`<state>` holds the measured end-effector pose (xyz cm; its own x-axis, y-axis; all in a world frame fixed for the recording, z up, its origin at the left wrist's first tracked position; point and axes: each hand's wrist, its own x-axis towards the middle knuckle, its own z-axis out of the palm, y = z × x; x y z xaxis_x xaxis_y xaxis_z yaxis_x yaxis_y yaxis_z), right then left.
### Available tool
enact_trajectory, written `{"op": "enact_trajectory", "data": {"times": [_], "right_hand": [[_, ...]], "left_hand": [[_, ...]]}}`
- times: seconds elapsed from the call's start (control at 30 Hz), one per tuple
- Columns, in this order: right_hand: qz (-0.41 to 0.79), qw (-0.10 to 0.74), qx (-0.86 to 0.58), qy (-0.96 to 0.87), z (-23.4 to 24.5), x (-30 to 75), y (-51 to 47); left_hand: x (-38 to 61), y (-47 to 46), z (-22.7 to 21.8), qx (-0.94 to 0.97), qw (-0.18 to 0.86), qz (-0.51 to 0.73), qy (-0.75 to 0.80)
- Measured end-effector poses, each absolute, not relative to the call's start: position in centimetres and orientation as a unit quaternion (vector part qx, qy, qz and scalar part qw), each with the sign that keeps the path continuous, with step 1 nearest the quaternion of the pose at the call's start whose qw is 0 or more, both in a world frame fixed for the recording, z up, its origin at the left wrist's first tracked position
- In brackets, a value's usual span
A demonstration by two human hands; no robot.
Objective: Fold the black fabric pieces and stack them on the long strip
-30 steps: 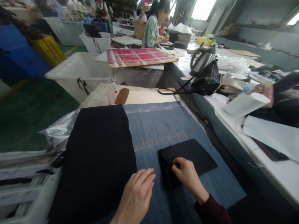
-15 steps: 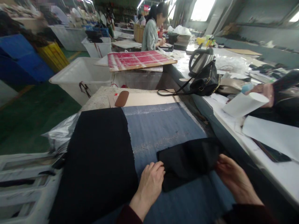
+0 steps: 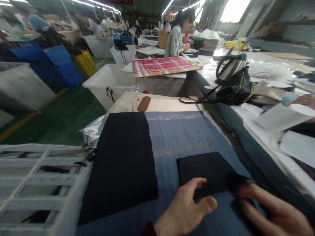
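Observation:
A small piece of black fabric [image 3: 204,168] lies on the blue-grey work surface [image 3: 179,134]. At its right end my right hand [image 3: 273,209], smeared by motion, pinches a dark, lifted edge of the fabric. My left hand [image 3: 184,209] is at the fabric's near left edge, holding nothing, with thumb and fingers apart. Whether its fingertips touch the cloth I cannot tell. Left of both hands a larger black fabric piece [image 3: 123,160] is spread flat, its right edge ragged.
A brown oval piece [image 3: 144,104] lies beyond the fabric. The right-hand table holds a black bag [image 3: 232,88], a kettle [image 3: 232,67] and a white roll [image 3: 286,116]. White slatted crates [image 3: 36,180] stand at left. A co-worker [image 3: 176,39] works farther back.
My left hand has let go of the small fabric and opened, moving right and nearer me. My right hand has moved nearer me with the fabric's edge. The view has turned left.

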<state>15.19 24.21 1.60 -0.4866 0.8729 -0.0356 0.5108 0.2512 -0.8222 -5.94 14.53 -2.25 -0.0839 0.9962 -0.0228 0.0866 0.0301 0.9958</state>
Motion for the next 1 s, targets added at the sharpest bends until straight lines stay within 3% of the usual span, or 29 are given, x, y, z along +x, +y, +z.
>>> {"op": "enact_trajectory", "data": {"times": [0.07, 0.13, 0.27, 0.43, 0.6, 0.73, 1.0], "right_hand": [[0.371, 0.174, -0.352, -0.841, 0.5, 11.8, 22.7], [0.311, 0.161, -0.293, -0.89, -0.6, 9.2, 21.9], [0.231, 0.134, -0.266, -0.926, -1.2, 7.0, 23.5], [0.308, -0.065, -0.197, -0.929, -1.0, 6.7, 28.3], [0.362, -0.168, -0.298, -0.867, -3.1, 8.7, 31.4], [0.445, -0.164, -0.358, -0.805, -4.3, 11.0, 32.0], [0.55, -0.153, -0.425, -0.703, -3.0, 12.6, 31.0]], "left_hand": [[-5.6, 13.6, -1.5, 0.422, 0.515, 0.537, 0.519], [-5.8, 12.6, -2.1, 0.383, 0.481, 0.522, 0.591], [-7.1, 10.7, -5.3, 0.53, 0.296, 0.434, 0.666], [-8.7, 9.3, -6.4, 0.766, 0.099, 0.356, 0.526], [-10.2, 8.0, -5.7, 0.736, 0.118, 0.369, 0.556], [-10.8, 7.1, -5.6, 0.703, 0.155, 0.389, 0.574], [-10.1, 7.3, -3.5, 0.736, 0.123, 0.412, 0.523]]}}
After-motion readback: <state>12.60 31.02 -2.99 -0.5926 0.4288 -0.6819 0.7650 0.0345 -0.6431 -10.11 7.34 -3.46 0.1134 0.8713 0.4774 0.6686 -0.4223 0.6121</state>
